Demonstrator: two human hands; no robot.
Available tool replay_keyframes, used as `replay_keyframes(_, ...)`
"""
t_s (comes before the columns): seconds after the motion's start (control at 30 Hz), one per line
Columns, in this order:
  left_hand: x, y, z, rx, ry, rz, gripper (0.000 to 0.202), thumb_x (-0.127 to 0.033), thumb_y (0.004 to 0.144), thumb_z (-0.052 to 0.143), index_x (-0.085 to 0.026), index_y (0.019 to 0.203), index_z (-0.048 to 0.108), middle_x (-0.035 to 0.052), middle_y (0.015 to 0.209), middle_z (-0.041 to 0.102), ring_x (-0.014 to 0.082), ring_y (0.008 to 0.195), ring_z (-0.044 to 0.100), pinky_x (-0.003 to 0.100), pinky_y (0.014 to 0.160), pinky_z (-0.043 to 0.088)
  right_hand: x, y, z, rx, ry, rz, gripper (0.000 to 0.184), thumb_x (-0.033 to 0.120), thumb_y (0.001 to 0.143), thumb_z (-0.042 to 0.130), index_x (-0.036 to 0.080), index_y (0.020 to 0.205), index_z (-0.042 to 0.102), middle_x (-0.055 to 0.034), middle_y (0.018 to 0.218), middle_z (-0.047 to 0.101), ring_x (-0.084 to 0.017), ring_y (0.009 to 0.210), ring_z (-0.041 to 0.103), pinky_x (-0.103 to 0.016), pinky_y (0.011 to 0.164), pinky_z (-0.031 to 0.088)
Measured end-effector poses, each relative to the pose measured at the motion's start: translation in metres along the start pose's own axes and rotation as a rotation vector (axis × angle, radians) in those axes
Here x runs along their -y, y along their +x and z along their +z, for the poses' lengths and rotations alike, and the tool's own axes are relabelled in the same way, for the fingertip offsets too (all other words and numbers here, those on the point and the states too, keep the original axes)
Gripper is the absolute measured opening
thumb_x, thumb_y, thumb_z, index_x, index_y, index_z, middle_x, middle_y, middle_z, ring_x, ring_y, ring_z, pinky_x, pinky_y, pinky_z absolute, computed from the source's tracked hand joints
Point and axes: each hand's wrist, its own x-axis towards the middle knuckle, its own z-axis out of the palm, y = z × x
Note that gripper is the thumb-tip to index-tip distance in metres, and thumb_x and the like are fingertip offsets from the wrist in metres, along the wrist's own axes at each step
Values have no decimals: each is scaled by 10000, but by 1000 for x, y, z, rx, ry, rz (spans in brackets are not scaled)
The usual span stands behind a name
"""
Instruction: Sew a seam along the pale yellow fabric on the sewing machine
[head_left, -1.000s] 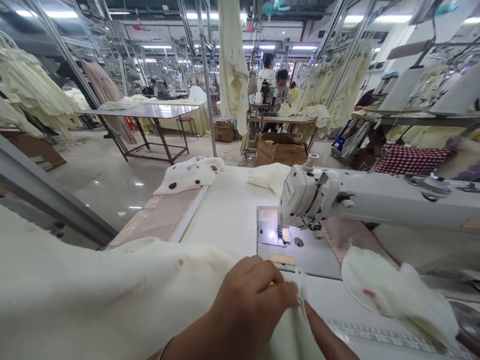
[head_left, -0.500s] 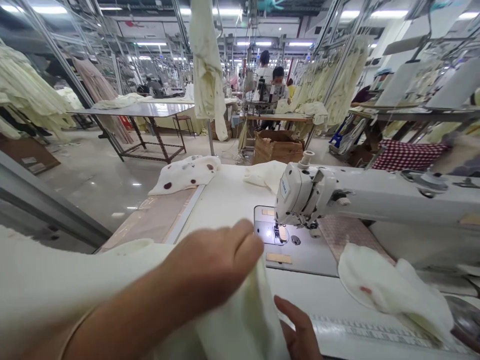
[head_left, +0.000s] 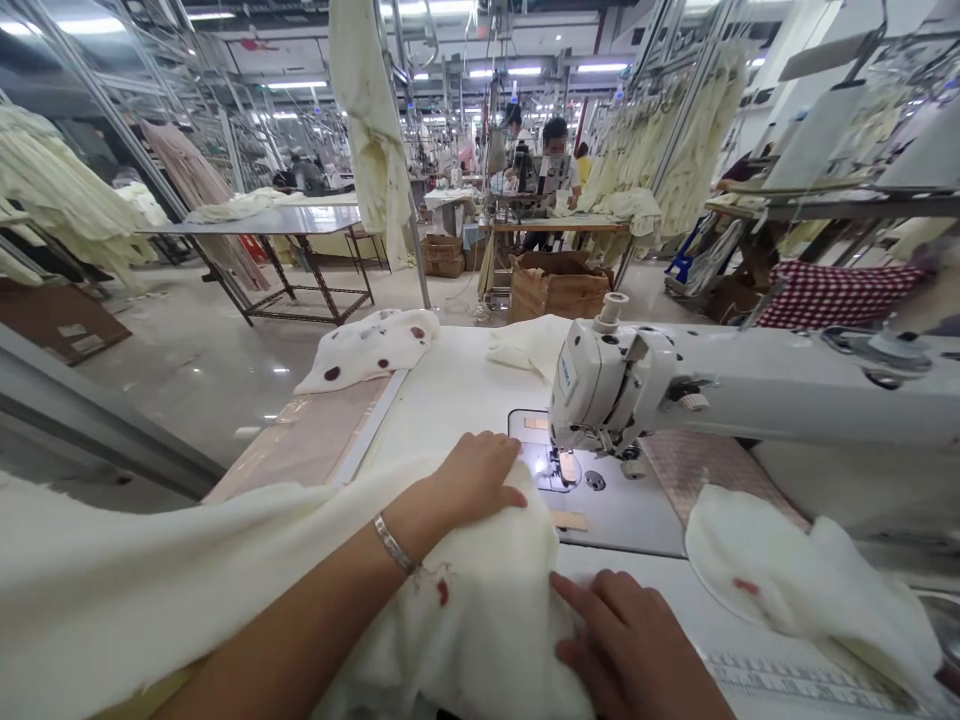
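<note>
A long cream fabric piece [head_left: 187, 570] with small red prints lies across the sewing table [head_left: 457, 395] from the left. My left hand [head_left: 472, 478] rests flat on the fabric's leading end, fingers stretched toward the presser foot [head_left: 564, 468] of the white sewing machine [head_left: 622, 385]. My right hand [head_left: 637, 645] lies at the bottom, fingers pressed down on the fabric's right edge, just in front of the metal needle plate [head_left: 615, 510]. Neither hand grips anything.
A small cream piece [head_left: 795, 585] lies to the right under the machine arm. A spotted cloth [head_left: 367, 350] and a folded cream piece [head_left: 525, 345] sit at the table's far end. Beyond are hanging garments, a metal table [head_left: 277, 225], cardboard boxes and seated workers.
My left hand moved forward and settled flat on the fabric near the presser foot. The fabric end came closer to the needle. My right hand rose into view and pressed on the edge.
</note>
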Motion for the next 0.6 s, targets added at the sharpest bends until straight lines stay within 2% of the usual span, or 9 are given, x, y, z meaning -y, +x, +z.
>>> replay_keyframes(0.13, -2, -2, 8, 13, -19, -51, 195, -324, 793, 616, -157, 884, 569, 71, 917, 623, 251, 867, 568, 354, 739, 432, -4, 2, 5, -37, -106, -18, 396, 270, 846, 549, 228, 1229, 453, -33, 838, 561, -177, 729, 567, -293, 596, 468)
replay_keyframes(0.23, -11, -7, 10, -5, -51, -38, 67, -230, 815, 552, -171, 784, 547, 41, 861, 607, 216, 821, 558, 323, 714, 422, -8, -8, 7, -58, -139, 16, 309, 308, 859, 539, 228, 1153, 485, -33, 838, 551, -179, 735, 567, -290, 582, 456)
replay_keyframes(0.33, -20, -23, 1, -58, -116, -25, 103, -121, 833, 424, -183, 830, 506, 11, 841, 598, 169, 781, 549, 277, 691, 417, -4, -9, 6, -53, -129, 37, 80, 256, 863, 494, 240, 934, 528, -24, 804, 547, -190, 713, 557, -302, 563, 442)
replay_keyframes(0.4, -22, -39, -9, -148, -223, 1, 151, -96, 832, 362, -191, 841, 478, -5, 816, 593, 142, 739, 547, 243, 654, 415, 2, -6, 2, -90, -40, 71, 76, 209, 872, 430, 236, 860, 499, -16, 780, 552, -182, 690, 550, -307, 575, 450)
replay_keyframes(0.5, -17, -65, -21, -361, -282, 126, 159, -108, 826, 324, -195, 825, 456, -13, 758, 564, 121, 660, 523, 216, 586, 393, 5, -1, -8, -301, 137, 213, 93, 237, 904, 380, 235, 895, 472, -1, 734, 565, -158, 633, 556, -270, 559, 469)
replay_keyframes(0.6, -11, -88, -36, -460, -112, 241, 186, -90, 841, 302, -192, 856, 457, -15, 731, 531, 108, 606, 488, 206, 543, 356, 4, -3, -16, -548, 163, 276, 96, 298, 896, 435, 237, 937, 498, -14, 744, 593, -169, 647, 591, -246, 535, 482)
